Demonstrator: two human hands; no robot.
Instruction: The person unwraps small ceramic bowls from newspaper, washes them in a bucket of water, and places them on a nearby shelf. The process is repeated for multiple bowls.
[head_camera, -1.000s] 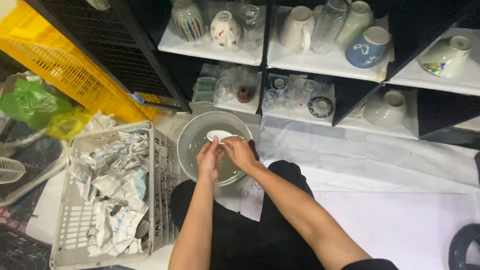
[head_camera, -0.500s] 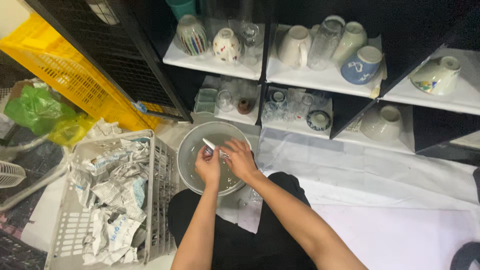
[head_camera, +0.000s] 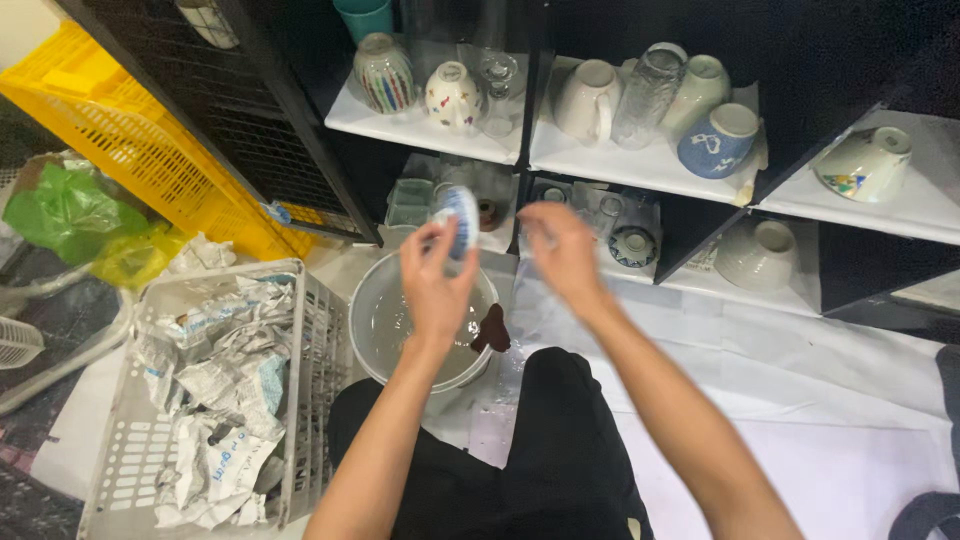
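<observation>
Light falls evenly from above, bright on the white paper shelf liners (head_camera: 640, 165) and on the white sheet on the floor (head_camera: 800, 420). The black shelf frame (head_camera: 800, 60) behind the liners stays deep in shadow, its upper recesses nearly unreadable. Soft glare sits on the water in the round grey plastic basin (head_camera: 385, 325) below the liners. The right hand (head_camera: 560, 250) is smeared by motion blur, its fingers (head_camera: 535, 225) indistinct; the left hand (head_camera: 437, 285) is only slightly soft. Shelf lines bow outward toward the picture's edges.
</observation>
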